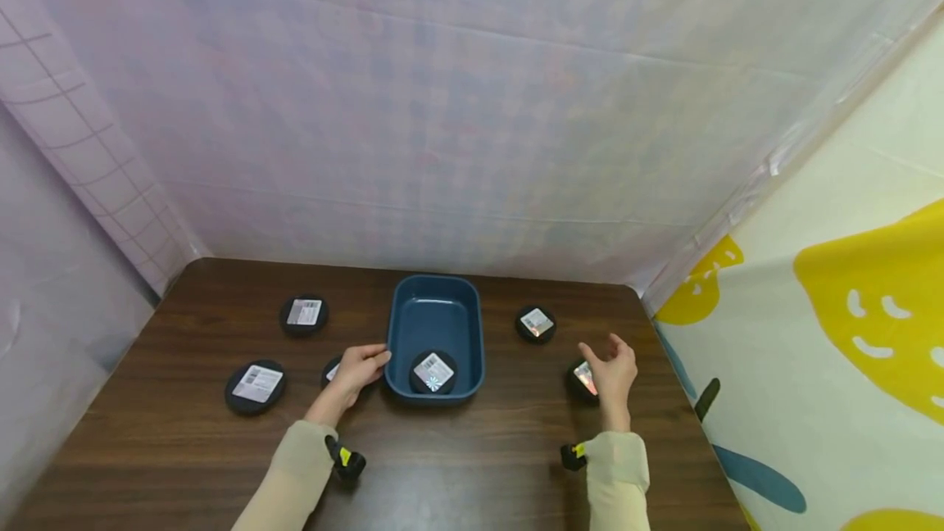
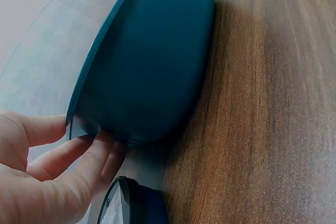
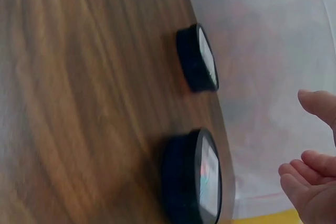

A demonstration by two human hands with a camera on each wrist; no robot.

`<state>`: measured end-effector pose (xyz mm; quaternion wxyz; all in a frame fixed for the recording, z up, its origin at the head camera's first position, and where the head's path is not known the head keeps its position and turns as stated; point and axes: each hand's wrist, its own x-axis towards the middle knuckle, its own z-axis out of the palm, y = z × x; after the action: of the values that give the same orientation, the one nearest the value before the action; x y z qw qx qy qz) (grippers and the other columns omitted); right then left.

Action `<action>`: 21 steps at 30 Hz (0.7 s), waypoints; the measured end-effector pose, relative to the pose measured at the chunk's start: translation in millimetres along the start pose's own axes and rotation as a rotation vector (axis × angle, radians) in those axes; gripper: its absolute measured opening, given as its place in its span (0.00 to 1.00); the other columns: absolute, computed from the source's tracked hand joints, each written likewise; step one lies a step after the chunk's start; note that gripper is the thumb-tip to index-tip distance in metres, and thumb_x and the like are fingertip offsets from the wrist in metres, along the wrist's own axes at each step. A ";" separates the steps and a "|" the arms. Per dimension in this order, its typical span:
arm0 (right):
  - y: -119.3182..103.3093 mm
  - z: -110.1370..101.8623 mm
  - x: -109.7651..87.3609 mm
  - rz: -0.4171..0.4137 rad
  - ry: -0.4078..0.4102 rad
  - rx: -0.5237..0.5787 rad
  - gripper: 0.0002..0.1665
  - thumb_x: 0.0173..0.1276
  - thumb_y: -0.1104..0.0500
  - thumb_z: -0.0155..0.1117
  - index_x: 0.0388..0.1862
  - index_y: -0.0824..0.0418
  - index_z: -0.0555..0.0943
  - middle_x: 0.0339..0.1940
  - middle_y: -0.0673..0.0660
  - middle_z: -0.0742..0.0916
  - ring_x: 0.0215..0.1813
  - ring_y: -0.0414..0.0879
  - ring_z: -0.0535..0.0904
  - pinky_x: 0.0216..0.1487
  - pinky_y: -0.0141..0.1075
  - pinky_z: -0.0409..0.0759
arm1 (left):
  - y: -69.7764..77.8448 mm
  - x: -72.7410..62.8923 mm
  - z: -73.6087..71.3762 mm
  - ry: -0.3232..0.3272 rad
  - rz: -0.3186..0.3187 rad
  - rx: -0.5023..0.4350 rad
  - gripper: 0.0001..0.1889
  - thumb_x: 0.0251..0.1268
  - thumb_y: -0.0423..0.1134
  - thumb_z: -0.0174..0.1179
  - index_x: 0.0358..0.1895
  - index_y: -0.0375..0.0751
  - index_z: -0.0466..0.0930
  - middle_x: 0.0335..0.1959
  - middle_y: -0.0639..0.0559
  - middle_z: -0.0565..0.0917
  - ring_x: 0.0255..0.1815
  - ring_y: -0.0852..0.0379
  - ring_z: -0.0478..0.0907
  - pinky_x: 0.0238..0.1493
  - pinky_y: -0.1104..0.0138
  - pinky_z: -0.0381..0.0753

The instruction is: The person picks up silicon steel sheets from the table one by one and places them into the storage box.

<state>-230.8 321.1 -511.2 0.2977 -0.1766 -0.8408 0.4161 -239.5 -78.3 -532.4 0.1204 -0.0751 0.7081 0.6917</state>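
A blue rectangular tray (image 1: 435, 314) stands on the brown table, with one round black labelled container (image 1: 433, 373) lying inside at its near end. My left hand (image 1: 359, 369) pinches the tray's left rim; in the left wrist view the thumb (image 2: 47, 129) is at the rim and the fingers lie against the outer wall. Just beneath this hand sits another round black container (image 2: 131, 203), partly hidden. My right hand (image 1: 614, 371) hovers over a round black container (image 1: 583, 379) on the right, thumb and fingers spread apart, holding nothing.
Farther back on the right is a round black container (image 1: 535, 324). Two more lie at the left, one toward the back (image 1: 304, 315) and one nearer (image 1: 255, 388). Pale cloth (image 1: 442, 105) hangs behind the table (image 1: 457, 465), and a lemon-patterned cloth (image 1: 848, 334) hangs at the right.
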 end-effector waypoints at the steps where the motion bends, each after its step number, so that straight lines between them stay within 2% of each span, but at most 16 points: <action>1: 3.4 -1.6 0.3 -0.006 0.000 -0.009 0.34 0.48 0.62 0.76 0.52 0.78 0.74 0.46 0.75 0.78 0.48 0.67 0.76 0.53 0.53 0.74 | 0.2 -0.1 0.1 0.000 -0.001 0.001 0.21 0.68 0.28 0.49 0.59 0.15 0.64 0.58 0.23 0.69 0.57 0.40 0.71 0.57 0.49 0.70; 5: 14.9 -7.3 -0.2 -0.016 -0.027 -0.051 0.36 0.47 0.59 0.76 0.52 0.79 0.74 0.44 0.76 0.78 0.48 0.68 0.75 0.53 0.55 0.70 | 0.2 0.2 0.4 0.000 -0.006 0.007 0.21 0.68 0.28 0.49 0.59 0.15 0.64 0.58 0.23 0.68 0.56 0.40 0.71 0.57 0.49 0.70; 12: 25.8 -14.4 -6.3 0.044 -0.163 -0.120 0.44 0.44 0.57 0.78 0.55 0.80 0.71 0.51 0.79 0.76 0.54 0.70 0.71 0.58 0.57 0.67 | -0.4 0.4 0.1 -0.004 0.001 0.004 0.21 0.68 0.28 0.48 0.59 0.14 0.63 0.59 0.22 0.68 0.56 0.40 0.70 0.57 0.49 0.69; 18: 32.5 -15.0 -11.3 0.095 -0.212 -0.165 0.45 0.44 0.56 0.77 0.57 0.80 0.70 0.52 0.79 0.76 0.55 0.70 0.70 0.58 0.56 0.67 | -1.8 0.5 -0.3 0.002 -0.003 -0.003 0.21 0.68 0.28 0.48 0.59 0.15 0.64 0.58 0.23 0.68 0.56 0.41 0.70 0.57 0.49 0.69; 21: 33.5 -14.5 -13.2 0.087 -0.223 -0.179 0.45 0.44 0.56 0.77 0.56 0.81 0.70 0.52 0.80 0.76 0.55 0.71 0.70 0.58 0.56 0.67 | -1.3 0.3 0.0 0.002 -0.001 -0.005 0.21 0.68 0.28 0.49 0.59 0.15 0.64 0.58 0.23 0.68 0.56 0.42 0.70 0.57 0.49 0.69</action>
<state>-209.7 342.3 -535.9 0.1673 -0.1911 -0.8940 0.3691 -239.4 -78.4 -533.7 0.1200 -0.0764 0.7063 0.6934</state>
